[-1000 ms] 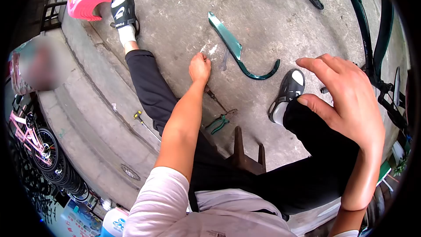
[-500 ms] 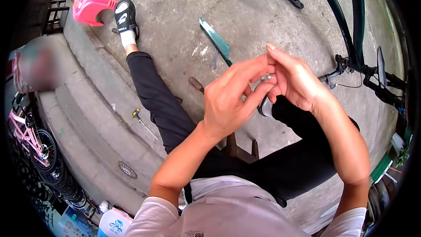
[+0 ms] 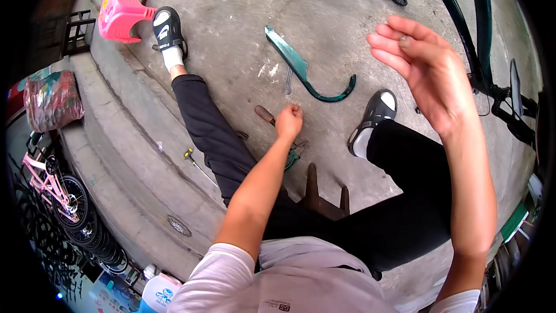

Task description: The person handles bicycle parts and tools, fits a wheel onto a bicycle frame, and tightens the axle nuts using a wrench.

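Right hand [image 3: 430, 66], raised above the floor [image 3: 330, 20] and in front of the bike [image 3: 485, 37]: grip narrow, thumb against the fingers on a tiny bit [image 3: 403, 39], greyish and too small to identify. The bit looks light, hard and easily dropped; its edges, taken between thumb and fingertip, seem the best hold.

Left hand [image 3: 288, 122], low between the knees: fingers curled inward; whether they hold anything I cannot tell from where I stand. Just beside it lies the screwdriver [image 3: 264, 114], its worn handle showing and the shaft partly covered by the hand. It is probably stiff and moderately light, best taken by the handle. The pliers [image 3: 293, 159] lie near, partly behind the forearm; hard and likely heavier for their size, they suit a hold around the handles.

Farther out, the wrench [image 3: 288, 83] lies just beside a green guard [image 3: 288, 57], glossy, curved at one end, likely slippery and prone to scratches.

Surface and room: grey concrete, scuffed with white marks. At the left, steps [image 3: 124, 165] carry a T-handle tool [image 3: 200, 167] and a disc [image 3: 179, 225]; beyond stand a pink stool [image 3: 121, 14] and a pink bike [image 3: 55, 182].
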`<move>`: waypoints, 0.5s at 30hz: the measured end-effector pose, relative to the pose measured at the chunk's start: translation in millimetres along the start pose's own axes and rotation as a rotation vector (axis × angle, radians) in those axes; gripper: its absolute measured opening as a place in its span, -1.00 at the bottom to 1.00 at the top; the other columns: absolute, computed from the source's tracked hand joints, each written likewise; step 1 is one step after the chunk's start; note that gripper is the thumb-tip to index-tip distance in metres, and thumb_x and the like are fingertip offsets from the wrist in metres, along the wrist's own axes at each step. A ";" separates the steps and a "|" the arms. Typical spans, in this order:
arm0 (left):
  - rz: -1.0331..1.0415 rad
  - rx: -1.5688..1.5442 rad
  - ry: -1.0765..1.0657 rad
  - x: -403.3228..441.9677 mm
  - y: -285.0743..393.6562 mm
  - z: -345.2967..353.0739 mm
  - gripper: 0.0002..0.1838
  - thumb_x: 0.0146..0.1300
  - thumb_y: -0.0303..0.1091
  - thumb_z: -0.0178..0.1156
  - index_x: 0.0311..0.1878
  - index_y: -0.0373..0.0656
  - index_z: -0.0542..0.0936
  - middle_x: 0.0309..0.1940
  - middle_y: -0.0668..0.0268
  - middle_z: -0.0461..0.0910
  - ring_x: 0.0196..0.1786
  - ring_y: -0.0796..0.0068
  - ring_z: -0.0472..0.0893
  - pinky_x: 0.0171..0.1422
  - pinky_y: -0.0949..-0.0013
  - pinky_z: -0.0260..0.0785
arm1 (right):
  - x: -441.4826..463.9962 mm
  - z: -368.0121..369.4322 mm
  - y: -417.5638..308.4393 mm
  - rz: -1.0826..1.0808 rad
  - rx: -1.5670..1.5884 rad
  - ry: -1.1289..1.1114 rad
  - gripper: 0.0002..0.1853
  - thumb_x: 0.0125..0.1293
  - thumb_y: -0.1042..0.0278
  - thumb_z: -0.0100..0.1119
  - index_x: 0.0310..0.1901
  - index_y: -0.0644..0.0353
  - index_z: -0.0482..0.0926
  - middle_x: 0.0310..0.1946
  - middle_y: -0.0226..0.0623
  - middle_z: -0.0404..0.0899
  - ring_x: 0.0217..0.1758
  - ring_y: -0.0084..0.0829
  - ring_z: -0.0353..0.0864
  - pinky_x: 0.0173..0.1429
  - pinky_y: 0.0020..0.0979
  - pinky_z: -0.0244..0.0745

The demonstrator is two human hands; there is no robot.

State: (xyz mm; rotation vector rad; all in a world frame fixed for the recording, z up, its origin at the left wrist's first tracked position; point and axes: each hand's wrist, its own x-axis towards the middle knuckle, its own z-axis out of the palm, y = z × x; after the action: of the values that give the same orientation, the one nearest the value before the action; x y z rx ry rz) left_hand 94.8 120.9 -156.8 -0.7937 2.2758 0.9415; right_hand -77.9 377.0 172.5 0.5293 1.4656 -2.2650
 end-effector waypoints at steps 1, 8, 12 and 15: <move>-0.020 0.112 0.007 -9.6 11.1 0.1 -0.68 0.34 -0.18 0.32 0.08 -0.11 0.70 -0.09 0.11 0.78 0.04 0.06 0.74 0.16 0.07 0.55 | -2.9 1.1 -0.5 -0.001 0.009 0.041 -0.64 0.46 0.62 -0.05 0.23 0.61 0.40 0.06 0.10 0.62 0.14 -0.11 0.74 0.34 -0.24 0.66; 0.282 0.223 0.102 4.4 61.4 11.8 -0.48 0.33 -0.17 0.35 0.33 0.12 0.48 -0.02 0.13 0.67 0.05 -0.04 0.68 0.06 -0.07 0.53 | 0.8 -28.0 -0.4 -0.042 -0.076 0.049 -0.64 0.60 0.29 0.10 0.21 0.43 0.51 -0.18 -0.24 0.67 -0.27 -0.55 0.68 -0.09 -0.49 0.67; 0.296 0.302 -0.026 25.6 66.1 15.8 -0.57 0.27 -0.11 0.42 0.13 0.06 0.52 -0.08 0.09 0.69 -0.03 -0.06 0.71 -0.01 -0.08 0.54 | 3.9 -25.3 -3.6 -0.085 -0.009 0.058 -0.66 0.63 0.24 0.08 0.18 0.37 0.56 -0.36 -0.43 0.51 -0.47 -0.65 0.38 -0.37 -0.59 0.30; 0.415 0.392 -0.065 23.4 62.8 14.5 -0.57 0.23 -0.11 0.44 0.06 0.03 0.51 -0.09 0.06 0.70 -0.11 -0.10 0.72 -0.10 -0.09 0.54 | 3.6 -26.2 -7.0 -0.092 0.016 0.004 -0.65 0.63 0.23 0.07 0.18 0.37 0.56 -0.36 -0.45 0.50 -0.47 -0.66 0.38 -0.39 -0.59 0.28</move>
State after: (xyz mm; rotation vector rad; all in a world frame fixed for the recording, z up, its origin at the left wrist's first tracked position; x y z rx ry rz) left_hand 39.3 161.1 -154.1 -0.1236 2.5019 0.6380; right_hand -81.9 403.3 166.1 0.4808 1.5044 -2.3486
